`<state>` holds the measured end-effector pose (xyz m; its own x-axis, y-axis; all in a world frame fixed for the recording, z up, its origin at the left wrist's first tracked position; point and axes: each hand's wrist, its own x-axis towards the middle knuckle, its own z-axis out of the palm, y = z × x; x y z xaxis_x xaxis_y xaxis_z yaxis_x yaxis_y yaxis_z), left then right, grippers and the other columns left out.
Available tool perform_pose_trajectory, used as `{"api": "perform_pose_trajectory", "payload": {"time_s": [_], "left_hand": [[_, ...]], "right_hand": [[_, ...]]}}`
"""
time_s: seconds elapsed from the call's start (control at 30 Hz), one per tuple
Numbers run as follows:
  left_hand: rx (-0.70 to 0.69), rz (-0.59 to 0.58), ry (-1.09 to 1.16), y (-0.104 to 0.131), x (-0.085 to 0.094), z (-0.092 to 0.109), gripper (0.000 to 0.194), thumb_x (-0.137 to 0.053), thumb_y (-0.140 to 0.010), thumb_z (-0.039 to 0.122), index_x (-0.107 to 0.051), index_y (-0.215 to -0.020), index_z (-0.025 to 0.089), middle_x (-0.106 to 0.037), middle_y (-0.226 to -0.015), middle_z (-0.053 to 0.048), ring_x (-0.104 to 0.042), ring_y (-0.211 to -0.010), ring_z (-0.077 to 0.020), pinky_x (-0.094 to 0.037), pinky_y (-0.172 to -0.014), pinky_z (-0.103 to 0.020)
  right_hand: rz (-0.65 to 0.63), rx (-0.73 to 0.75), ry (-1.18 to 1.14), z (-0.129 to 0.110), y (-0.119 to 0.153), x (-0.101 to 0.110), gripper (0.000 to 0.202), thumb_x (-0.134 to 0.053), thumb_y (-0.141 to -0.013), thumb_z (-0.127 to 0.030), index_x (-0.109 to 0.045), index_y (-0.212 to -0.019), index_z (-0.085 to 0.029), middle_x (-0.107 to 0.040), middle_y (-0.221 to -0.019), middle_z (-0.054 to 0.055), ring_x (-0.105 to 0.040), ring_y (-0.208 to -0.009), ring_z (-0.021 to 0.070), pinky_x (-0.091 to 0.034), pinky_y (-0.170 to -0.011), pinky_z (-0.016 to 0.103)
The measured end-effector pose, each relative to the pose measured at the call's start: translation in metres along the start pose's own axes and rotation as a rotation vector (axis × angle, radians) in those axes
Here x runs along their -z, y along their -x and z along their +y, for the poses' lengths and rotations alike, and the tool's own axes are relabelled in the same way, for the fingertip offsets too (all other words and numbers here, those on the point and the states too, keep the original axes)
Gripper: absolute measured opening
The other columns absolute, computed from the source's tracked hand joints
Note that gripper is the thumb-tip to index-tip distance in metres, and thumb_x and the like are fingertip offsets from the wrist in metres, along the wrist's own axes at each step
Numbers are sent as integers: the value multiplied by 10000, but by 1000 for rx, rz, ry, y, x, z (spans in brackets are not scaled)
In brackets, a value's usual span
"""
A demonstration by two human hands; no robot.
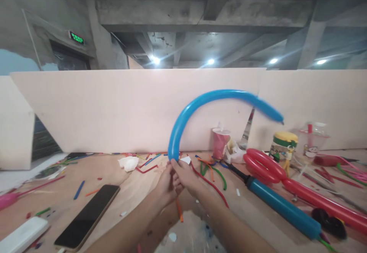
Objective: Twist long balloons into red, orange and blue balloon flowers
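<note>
Glossy blue latex forms the long, slender inflated balloon (213, 94), whose lower end sits between both hands to the left of the teal cylindrical hand pump with a black nozzle (283, 207). The left hand (165, 186) and the right hand (185, 174) meet there, fingers curled close around that end, the right thumb laid along it; whether it is knotted inside the grip cannot be told.

To handle this well, I would keep the pinch snug but soft, using finger pads rather than nails, since stretched latex may pop. Small, even pressure should serve better than a hard tug, and the free length is best kept clear of the pump's nozzle.

The balloon looks smooth and evenly filled. It rises from the hands, bends over in a broad arch, and slopes down beyond the pump, narrowing to a small dark nub. Just right of the pump lies a red twisted balloon with looped sections (309, 193).
</note>
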<state>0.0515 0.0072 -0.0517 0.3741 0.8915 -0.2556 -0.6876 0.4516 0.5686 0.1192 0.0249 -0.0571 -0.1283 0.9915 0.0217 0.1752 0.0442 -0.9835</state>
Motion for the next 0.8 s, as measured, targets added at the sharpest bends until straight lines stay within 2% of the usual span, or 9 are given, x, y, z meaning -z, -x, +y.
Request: {"api": "perform_pose_trajectory", "payload": {"time_s": [0.07, 0.17, 0.27, 0.37, 0.43, 0.5, 0.6, 0.67, 0.8], "left_hand": [[49, -46, 26, -6, -3, 4, 388, -429, -903, 318, -337, -557, 169, -241, -356, 95, -183, -256, -21, -112, -312, -131], [112, -128, 53, -13, 8, 2, 396, -414, -907, 323, -326, -553, 168, -260, -378, 90, -182, -273, -18, -121, -326, -142], [116, -173, -117, -20, 26, -8, 340, -492, -848, 290, -361, -562, 162, -301, -424, 85, -226, -310, -21, -184, -352, -157], [118, -162, -309, -23, 38, -9, 228, -586, -762, 237, -448, -603, 150, -392, -465, 66, -318, -339, -36, -246, -372, -175], [66, -147, -355, -22, 38, 0, 131, -649, -711, 195, -528, -704, 147, -498, -538, 41, -421, -389, -58, -315, -408, -187], [-85, -111, -389, -20, 34, 13, 234, -704, -675, 198, -572, -867, 171, -605, -707, 4, -550, -524, -95, -402, -489, -206], [-240, -36, -292, -17, 24, 29, 276, -707, -695, 243, -582, -923, 154, -653, -873, -67, -636, -731, -169, -495, -639, -277], [-269, 8, -119, -15, 17, 34, 161, -675, -725, 214, -575, -823, 134, -637, -757, -52, -628, -667, -159, -515, -662, -299], [-348, 50, 120, -16, 11, 33, 150, -622, -745, 146, -491, -673, 150, -475, -520, 38, -468, -428, -71, -421, -439, -193]], "right_hand": [[32, 53, 150, -3, -6, 9, 402, -287, -920, -459, -540, -959, -149, -447, -470, -58, -467, -387, 107, -362, -416, 200], [70, 209, 418, -10, -4, 24, 360, -342, -916, -376, -587, -787, -146, -551, -583, 13, -542, -563, 127, -395, -552, 232], [19, 323, 659, -13, 0, 36, 278, -460, -862, -286, -604, -668, -149, -629, -690, 60, -556, -694, 155, -373, -659, 259], [-28, 371, 817, -14, 1, 48, 245, -457, -860, -257, -648, -749, -151, -672, -784, 89, -572, -740, 178, -352, -687, 273], [-21, 393, 876, -15, 1, 56, 267, -412, -883, -233, -659, -831, -145, -679, -860, 111, -578, -793, 190, -343, -712, 279], [-26, 410, 912, -16, 4, 60, 287, -388, -897, -224, -661, -863, -143, -679, -880, 112, -577, -806, 189, -337, -712, 276], [-123, 451, 964, -15, 13, 53, 283, -417, -892, -246, -667, -802, -150, -677, -817, 86, -564, -724, 168, -325, -645, 257], [-192, 482, 966, -12, 18, 42, 306, -420, -901, -277, -665, -767, -152, -667, -766, 70, -541, -658, 150, -310, -604, 250], [-183, 527, 930, -7, 20, 26, 347, -400, -924, -305, -658, -748, -154, -652, -730, 58, -526, -653, 143, -299, -617, 254]]}}
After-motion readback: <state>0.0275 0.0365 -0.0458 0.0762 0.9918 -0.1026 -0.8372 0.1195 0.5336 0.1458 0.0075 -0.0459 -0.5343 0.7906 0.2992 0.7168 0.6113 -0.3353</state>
